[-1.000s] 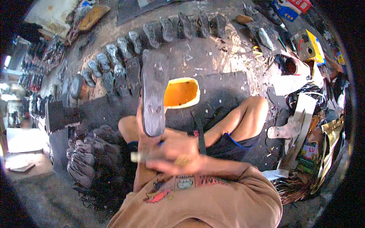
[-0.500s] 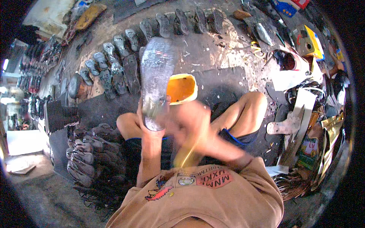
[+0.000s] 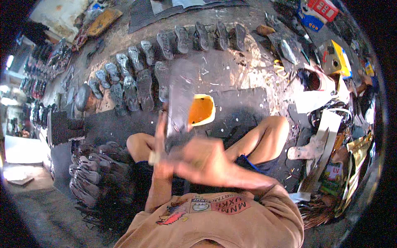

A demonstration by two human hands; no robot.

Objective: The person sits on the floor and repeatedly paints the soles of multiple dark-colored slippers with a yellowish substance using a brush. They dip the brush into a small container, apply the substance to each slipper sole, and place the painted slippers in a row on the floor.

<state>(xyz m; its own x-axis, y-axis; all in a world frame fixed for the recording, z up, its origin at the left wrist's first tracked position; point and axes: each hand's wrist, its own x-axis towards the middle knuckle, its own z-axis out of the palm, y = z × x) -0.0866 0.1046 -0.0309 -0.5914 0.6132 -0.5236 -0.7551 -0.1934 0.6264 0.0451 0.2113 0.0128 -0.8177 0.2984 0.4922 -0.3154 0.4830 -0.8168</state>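
Observation:
My left hand (image 3: pixel 160 138) is closed around the edge of a long dark shoe sole (image 3: pixel 181 97), held up lengthwise in front of me. Blurred by motion, my right hand (image 3: pixel 202 159) is at the sole's near, narrower end. Its fingers seem closed on a small pale piece (image 3: pixel 154 158), too smeared to name. Just right of the sole stands a pale yellow-rimmed tub (image 3: pixel 212 108) with orange-yellow contents, partly hidden by the sole.
Shoe soles (image 3: pixel 182 39) lie in a curved row beyond me, with more at left. A pile of dark footwear pieces (image 3: pixel 89 173) sits by my left knee. At right are a white round container (image 3: pixel 326 84), a yellow box (image 3: pixel 337 60) and strips of material (image 3: pixel 324 138).
The sole has shifted slightly right and nearer, and its bright glare has faded. My right hand has swept left, across the sole's near end.

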